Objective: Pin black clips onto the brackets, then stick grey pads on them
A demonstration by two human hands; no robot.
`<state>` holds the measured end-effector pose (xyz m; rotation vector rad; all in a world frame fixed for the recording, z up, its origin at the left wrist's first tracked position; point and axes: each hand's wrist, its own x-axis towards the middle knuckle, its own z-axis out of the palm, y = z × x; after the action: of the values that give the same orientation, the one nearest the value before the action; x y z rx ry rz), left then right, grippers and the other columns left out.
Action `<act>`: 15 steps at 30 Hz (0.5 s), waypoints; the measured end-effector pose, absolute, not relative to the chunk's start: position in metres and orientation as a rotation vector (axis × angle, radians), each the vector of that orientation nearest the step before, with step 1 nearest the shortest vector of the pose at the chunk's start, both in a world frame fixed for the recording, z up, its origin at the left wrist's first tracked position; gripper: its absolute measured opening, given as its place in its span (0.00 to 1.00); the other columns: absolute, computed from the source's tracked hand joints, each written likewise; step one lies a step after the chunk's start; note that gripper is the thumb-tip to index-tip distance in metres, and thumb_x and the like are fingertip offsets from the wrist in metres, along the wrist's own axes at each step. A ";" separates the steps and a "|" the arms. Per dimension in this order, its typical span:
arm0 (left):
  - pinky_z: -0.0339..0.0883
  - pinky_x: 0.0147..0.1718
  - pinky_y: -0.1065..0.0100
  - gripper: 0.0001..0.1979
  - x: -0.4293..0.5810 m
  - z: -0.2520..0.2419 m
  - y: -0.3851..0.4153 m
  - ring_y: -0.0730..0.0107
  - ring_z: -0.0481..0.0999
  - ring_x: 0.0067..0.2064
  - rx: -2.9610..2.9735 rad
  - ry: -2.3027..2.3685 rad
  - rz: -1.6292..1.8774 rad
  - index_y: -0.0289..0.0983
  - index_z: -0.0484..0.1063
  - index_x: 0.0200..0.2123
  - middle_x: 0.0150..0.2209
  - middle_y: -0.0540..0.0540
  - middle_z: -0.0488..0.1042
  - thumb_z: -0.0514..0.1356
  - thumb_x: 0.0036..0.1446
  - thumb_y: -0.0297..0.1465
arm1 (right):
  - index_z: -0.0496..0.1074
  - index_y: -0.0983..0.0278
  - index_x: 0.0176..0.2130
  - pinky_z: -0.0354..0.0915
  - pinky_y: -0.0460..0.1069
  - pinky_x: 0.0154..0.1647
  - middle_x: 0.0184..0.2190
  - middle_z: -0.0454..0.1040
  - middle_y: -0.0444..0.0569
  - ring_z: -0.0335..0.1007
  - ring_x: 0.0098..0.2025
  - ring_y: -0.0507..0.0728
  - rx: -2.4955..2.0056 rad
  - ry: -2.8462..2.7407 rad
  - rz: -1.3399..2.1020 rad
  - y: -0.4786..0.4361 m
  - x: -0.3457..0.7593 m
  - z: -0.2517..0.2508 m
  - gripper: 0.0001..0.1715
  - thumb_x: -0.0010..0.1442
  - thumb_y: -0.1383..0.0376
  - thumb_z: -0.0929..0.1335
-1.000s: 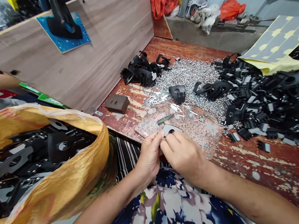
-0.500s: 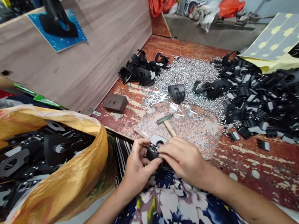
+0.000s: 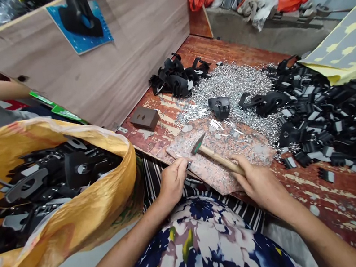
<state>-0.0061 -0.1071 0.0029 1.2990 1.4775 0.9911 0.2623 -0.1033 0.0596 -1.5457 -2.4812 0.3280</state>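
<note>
My right hand (image 3: 257,179) is closed round the wooden handle of a small hammer (image 3: 218,158). The hammer's dark head, with a green patch, is over the speckled stone slab (image 3: 252,150). At the slab's near left edge my left hand (image 3: 174,182) is closed in a pinch. A small dark bit shows at its fingertips; the rest of what it holds is hidden. Short metal pins (image 3: 219,126) lie loose on the slab's far side, beside a black plastic clip part (image 3: 219,107).
An open yellow sack (image 3: 117,175) of black parts stands at left. A pile of metal pins (image 3: 234,83) spreads behind the slab, and black clips (image 3: 318,114) heap at right. A brown block (image 3: 144,119) sits near the wooden board (image 3: 147,29). Another person's arm (image 3: 3,87) shows beyond.
My right hand has left the black part both hands held and taken hold of the hammer, which lay on the slab. My left hand has turned over into a pinch. The view has shifted slightly.
</note>
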 end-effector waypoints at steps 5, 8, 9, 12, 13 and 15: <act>0.56 0.33 0.68 0.19 -0.005 0.000 -0.108 0.67 0.66 0.29 1.333 1.551 1.034 0.39 0.74 0.31 0.25 0.52 0.66 0.53 0.70 0.42 | 0.58 0.54 0.73 0.75 0.53 0.40 0.48 0.81 0.53 0.81 0.41 0.60 -1.246 -2.255 0.187 -0.124 0.268 0.074 0.37 0.70 0.69 0.66; 0.55 0.32 0.68 0.20 -0.005 -0.002 -0.111 0.67 0.65 0.28 1.303 1.576 1.063 0.40 0.70 0.28 0.24 0.52 0.64 0.54 0.70 0.43 | 0.61 0.57 0.72 0.70 0.49 0.29 0.33 0.79 0.49 0.75 0.27 0.56 -1.257 -2.333 0.114 -0.134 0.262 0.064 0.35 0.70 0.69 0.65; 0.55 0.32 0.68 0.20 -0.005 -0.002 -0.111 0.67 0.65 0.28 1.300 1.576 1.064 0.40 0.71 0.28 0.24 0.52 0.64 0.53 0.70 0.43 | 0.62 0.58 0.71 0.68 0.48 0.27 0.30 0.77 0.47 0.72 0.25 0.55 -1.281 -2.388 0.116 -0.135 0.260 0.060 0.33 0.71 0.69 0.64; 0.56 0.31 0.68 0.21 -0.005 -0.005 -0.110 0.66 0.66 0.28 1.287 1.543 1.063 0.39 0.75 0.34 0.24 0.52 0.65 0.50 0.72 0.44 | 0.62 0.58 0.71 0.69 0.48 0.29 0.33 0.78 0.48 0.74 0.28 0.55 -1.313 -2.419 0.195 -0.135 0.259 0.052 0.31 0.72 0.67 0.63; 0.57 0.32 0.68 0.21 -0.004 -0.005 -0.109 0.66 0.67 0.28 1.284 1.520 1.062 0.39 0.76 0.36 0.24 0.52 0.66 0.50 0.72 0.44 | 0.61 0.58 0.72 0.71 0.49 0.32 0.37 0.79 0.49 0.76 0.32 0.56 -1.309 -2.388 0.240 -0.133 0.260 0.050 0.31 0.73 0.67 0.62; 0.58 0.33 0.68 0.22 -0.004 -0.003 -0.108 0.65 0.69 0.29 1.268 1.468 1.069 0.38 0.78 0.39 0.25 0.51 0.68 0.51 0.72 0.45 | 0.62 0.58 0.71 0.72 0.50 0.35 0.44 0.80 0.52 0.77 0.36 0.57 -1.347 -2.350 0.290 -0.127 0.262 0.048 0.30 0.73 0.66 0.63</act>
<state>-0.0043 -0.1082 -0.0029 1.2683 1.4675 1.0692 0.2624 -0.1272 0.0482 -1.3473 -2.3498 0.2895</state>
